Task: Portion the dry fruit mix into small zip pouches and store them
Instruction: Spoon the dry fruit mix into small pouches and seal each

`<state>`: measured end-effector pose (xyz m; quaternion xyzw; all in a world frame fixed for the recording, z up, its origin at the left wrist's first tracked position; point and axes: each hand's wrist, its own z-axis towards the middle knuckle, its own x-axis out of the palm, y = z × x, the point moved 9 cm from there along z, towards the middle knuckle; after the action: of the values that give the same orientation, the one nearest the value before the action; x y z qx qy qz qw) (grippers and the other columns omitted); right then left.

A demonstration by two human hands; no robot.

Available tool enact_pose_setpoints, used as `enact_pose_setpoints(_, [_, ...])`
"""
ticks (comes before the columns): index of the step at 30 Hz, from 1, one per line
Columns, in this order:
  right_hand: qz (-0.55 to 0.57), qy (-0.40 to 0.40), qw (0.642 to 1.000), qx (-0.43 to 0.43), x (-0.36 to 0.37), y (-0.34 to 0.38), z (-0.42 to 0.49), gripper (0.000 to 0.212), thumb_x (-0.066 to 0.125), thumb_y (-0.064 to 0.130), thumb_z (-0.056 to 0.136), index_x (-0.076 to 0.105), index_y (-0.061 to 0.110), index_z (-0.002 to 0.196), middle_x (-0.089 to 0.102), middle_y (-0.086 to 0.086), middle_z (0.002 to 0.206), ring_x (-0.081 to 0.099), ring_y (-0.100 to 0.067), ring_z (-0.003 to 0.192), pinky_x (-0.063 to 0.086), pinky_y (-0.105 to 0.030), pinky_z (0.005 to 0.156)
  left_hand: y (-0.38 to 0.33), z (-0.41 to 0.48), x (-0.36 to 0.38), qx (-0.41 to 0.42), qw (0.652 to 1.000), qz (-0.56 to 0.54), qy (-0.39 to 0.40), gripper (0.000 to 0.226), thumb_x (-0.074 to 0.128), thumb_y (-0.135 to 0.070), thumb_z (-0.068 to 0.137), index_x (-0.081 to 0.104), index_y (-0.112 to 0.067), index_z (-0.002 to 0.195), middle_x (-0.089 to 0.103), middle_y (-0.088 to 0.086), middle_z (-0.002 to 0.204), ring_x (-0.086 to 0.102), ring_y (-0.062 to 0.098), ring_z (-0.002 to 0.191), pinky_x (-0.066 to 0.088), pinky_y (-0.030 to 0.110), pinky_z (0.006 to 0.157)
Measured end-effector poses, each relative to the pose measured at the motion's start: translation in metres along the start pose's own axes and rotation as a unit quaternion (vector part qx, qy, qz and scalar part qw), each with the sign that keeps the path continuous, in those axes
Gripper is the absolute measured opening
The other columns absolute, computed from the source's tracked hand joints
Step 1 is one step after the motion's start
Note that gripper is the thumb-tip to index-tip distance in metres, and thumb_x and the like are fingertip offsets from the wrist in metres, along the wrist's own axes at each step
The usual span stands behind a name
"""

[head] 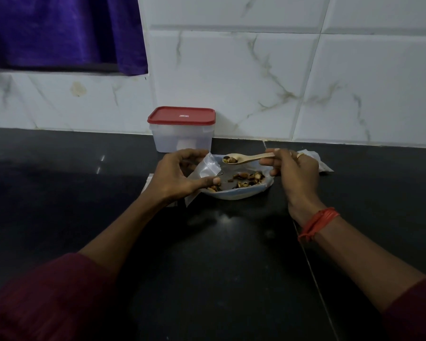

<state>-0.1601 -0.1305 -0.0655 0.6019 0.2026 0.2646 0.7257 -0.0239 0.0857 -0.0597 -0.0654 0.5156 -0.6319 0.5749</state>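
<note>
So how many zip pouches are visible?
3 pouches: one in the left hand, one on the counter behind the right hand, one partly under the left hand; more may be hidden.

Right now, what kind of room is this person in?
Most likely a home kitchen: a dark counter against a white tiled wall, a red-lidded food box, and a plate of dry fruit mix under a loaded spoon and a pouch.
</note>
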Motion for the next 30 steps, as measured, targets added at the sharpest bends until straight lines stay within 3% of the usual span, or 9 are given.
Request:
enact_pose_setpoints(5, [-0.027,0.091,0.988,-0.119,0.021,0.026,-0.017,0.014,0.061,0.017,0.098,0.075,0.019,0.099,0.077,0.002,0.081,0.064,-0.001,0.063,0.051,-0.018,0.065,-0.005,0.0,0.001,0.017,1.0,0.016,-0.007,0.067,0.089,-0.038,0.069,0.065,-0.022,0.13,0.07,-0.007,0.116,0.066,0.006,0.103,0.055,0.014,0.083])
enact_pose_setpoints(9, [-0.124,0.201,0.935,-0.265,0.043,0.045,-0.035,0.015,0.071,0.012,0.091,0.075,0.019,0.104,0.075,0.008,0.099,0.071,-0.005,0.088,0.057,-0.017,0.072,-0.01,-0.001,-0.003,0.024,1.0,0.007,-0.019,0.065,0.088,-0.041,0.067,0.067,-0.023,0.126,0.072,-0.009,0.111,0.068,0.004,0.099,0.054,0.013,0.081])
enact_pose_setpoints(14, [-0.05,0.185,0.96,-0.205,0.038,0.039,-0.029,0.019,0.068,0.004,0.092,0.073,0.02,0.1,0.075,0.004,0.096,0.072,-0.008,0.087,0.055,-0.015,0.067,-0.006,-0.002,-0.006,0.008,0.999,-0.018,-0.027,0.069,0.085,-0.046,0.064,0.068,-0.019,0.126,0.072,-0.007,0.111,0.069,0.006,0.099,0.056,0.016,0.081])
enact_pose_setpoints(17, [-0.002,0.134,0.98,-0.146,0.026,0.03,-0.018,0.015,0.063,0.007,0.095,0.073,0.017,0.101,0.077,0.002,0.085,0.068,-0.005,0.071,0.052,-0.014,0.063,0.0,-0.001,-0.01,-0.004,0.999,-0.029,-0.042,0.069,0.087,-0.042,0.066,0.067,-0.017,0.127,0.072,-0.003,0.114,0.069,0.009,0.1,0.059,0.022,0.081])
enact_pose_setpoints(22, [-0.085,0.068,0.983,-0.15,0.013,0.022,-0.008,0.019,0.062,0.014,0.096,0.071,0.031,0.093,0.075,0.009,0.077,0.067,-0.003,0.067,0.057,-0.029,0.068,0.009,0.0,-0.017,-0.035,0.994,-0.069,-0.071,0.07,0.086,-0.04,0.065,0.065,-0.019,0.129,0.069,-0.007,0.114,0.068,0.006,0.101,0.057,0.016,0.078])
enact_pose_setpoints(24, [-0.178,0.067,0.959,-0.21,0.014,0.026,-0.01,0.011,0.061,0.03,0.094,0.071,0.035,0.096,0.074,0.011,0.079,0.07,-0.006,0.074,0.058,-0.044,0.08,0.011,0.0,-0.017,-0.043,0.993,-0.084,-0.075,0.075,0.083,-0.044,0.062,0.063,-0.02,0.13,0.069,-0.005,0.115,0.067,0.007,0.102,0.057,0.015,0.078])
enact_pose_setpoints(26, [-0.299,0.067,0.907,-0.289,0.019,0.031,-0.017,0.017,0.057,0.043,0.092,0.069,0.037,0.101,0.069,0.017,0.075,0.067,-0.005,0.071,0.052,-0.052,0.088,0.012,0.001,-0.016,-0.048,0.993,-0.084,-0.069,0.076,0.083,-0.044,0.063,0.062,-0.021,0.132,0.068,-0.004,0.118,0.066,0.007,0.104,0.057,0.015,0.078])
enact_pose_setpoints(28, [-0.374,0.071,0.862,-0.335,0.027,0.032,-0.023,0.014,0.06,0.039,0.094,0.07,0.035,0.103,0.06,0.019,0.068,0.064,-0.008,0.068,0.043,-0.049,0.097,0.015,0.001,-0.014,-0.054,0.993,-0.084,-0.057,0.074,0.084,-0.04,0.065,0.061,-0.021,0.132,0.067,-0.004,0.119,0.066,0.008,0.104,0.057,0.015,0.077])
enact_pose_setpoints(30, [-0.388,0.071,0.85,-0.35,0.031,0.033,-0.027,0.012,0.06,0.035,0.097,0.07,0.032,0.103,0.056,0.018,0.066,0.065,-0.012,0.071,0.036,-0.043,0.098,0.016,0.001,-0.012,-0.056,0.994,-0.082,-0.045,0.073,0.084,-0.04,0.066,0.061,-0.021,0.132,0.066,-0.005,0.119,0.066,0.008,0.104,0.058,0.019,0.08])
